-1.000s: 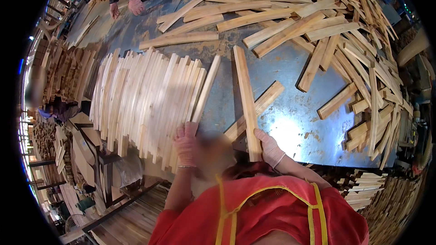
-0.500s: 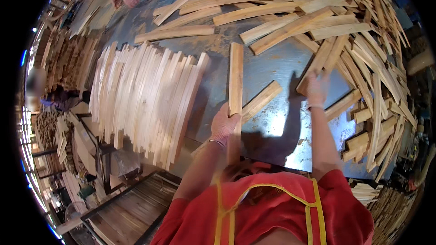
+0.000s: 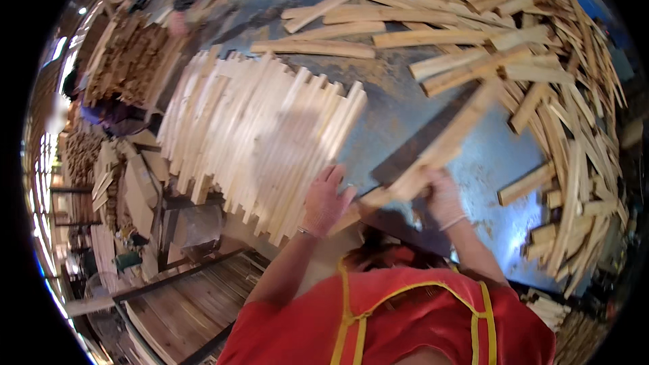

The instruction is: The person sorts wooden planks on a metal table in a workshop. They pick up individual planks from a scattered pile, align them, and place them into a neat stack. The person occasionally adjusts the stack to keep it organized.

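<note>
My right hand (image 3: pixel 444 197), in a pale glove, grips a wooden strip (image 3: pixel 449 136) near its lower end. The strip is blurred and slants up to the right over the metal table. My left hand (image 3: pixel 327 201), gloved too, has its fingers spread beside the lower right end of a row of pale wooden strips (image 3: pixel 260 138). Between my hands, a wooden piece (image 3: pixel 373 197) lies low near the table's front edge, partly hidden by the left hand; whether that hand touches it is unclear.
A loose heap of curved wooden strips (image 3: pixel 571 115) covers the table's right side and far edge. At the far left, another person's gloved hand (image 3: pixel 178 23) is by a stack of wood (image 3: pixel 128 61). A dark-framed rack with boards (image 3: pixel 196 304) stands at lower left.
My left hand no longer holds the upright strip and has its fingers spread beside the row. My right hand has drawn a strip from the heap toward me. The view has shifted left.
</note>
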The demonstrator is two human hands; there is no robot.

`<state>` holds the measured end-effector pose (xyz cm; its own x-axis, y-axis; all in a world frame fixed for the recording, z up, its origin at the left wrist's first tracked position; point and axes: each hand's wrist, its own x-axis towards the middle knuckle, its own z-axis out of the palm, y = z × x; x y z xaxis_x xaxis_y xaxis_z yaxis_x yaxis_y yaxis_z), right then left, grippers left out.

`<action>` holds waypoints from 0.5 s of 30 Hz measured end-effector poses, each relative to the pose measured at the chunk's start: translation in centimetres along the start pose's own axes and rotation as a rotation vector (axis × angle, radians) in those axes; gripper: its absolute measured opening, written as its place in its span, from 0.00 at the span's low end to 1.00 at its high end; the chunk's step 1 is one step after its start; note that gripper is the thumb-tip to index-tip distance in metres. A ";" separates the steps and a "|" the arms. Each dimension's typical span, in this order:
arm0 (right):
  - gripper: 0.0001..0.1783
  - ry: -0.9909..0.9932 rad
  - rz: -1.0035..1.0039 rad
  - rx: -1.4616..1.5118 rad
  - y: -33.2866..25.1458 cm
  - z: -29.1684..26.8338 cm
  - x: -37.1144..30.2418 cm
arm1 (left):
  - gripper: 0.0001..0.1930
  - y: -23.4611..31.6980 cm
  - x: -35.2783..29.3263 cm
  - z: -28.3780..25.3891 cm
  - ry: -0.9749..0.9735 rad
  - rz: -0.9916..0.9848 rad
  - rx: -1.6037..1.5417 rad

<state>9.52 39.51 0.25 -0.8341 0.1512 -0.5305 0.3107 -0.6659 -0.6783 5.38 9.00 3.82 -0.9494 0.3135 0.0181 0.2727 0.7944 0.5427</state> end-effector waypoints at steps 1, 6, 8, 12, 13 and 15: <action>0.13 0.040 -0.006 -0.254 1.8 2.6 -2.2 | 0.34 1.2 0.4 0.2 -0.095 0.028 -0.176; 0.26 -0.349 0.079 -0.390 4.6 7.1 -6.7 | 0.28 0.5 2.5 4.1 -0.641 -0.583 -1.440; 0.26 -0.334 0.078 -0.272 3.4 5.4 -4.9 | 0.29 -2.0 2.6 3.3 -0.595 -0.668 -1.847; 0.31 0.137 -0.158 -0.571 0.1 0.1 -3.3 | 0.25 -2.9 2.3 0.1 -0.468 -0.778 -1.663; 0.33 0.191 -0.189 -0.624 -0.2 -2.4 -2.7 | 0.24 -4.0 1.9 0.0 -0.473 -0.719 -1.396; 0.36 0.334 -0.296 -0.757 -1.7 -7.8 -2.6 | 0.23 -4.0 1.0 -0.6 -0.305 -0.400 -0.606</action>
<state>14.71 45.91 -1.15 -0.7880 0.5258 -0.3203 0.4208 0.0802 -0.9036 3.22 5.81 2.21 -0.8492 0.2624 -0.4583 -0.2961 0.4820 0.8246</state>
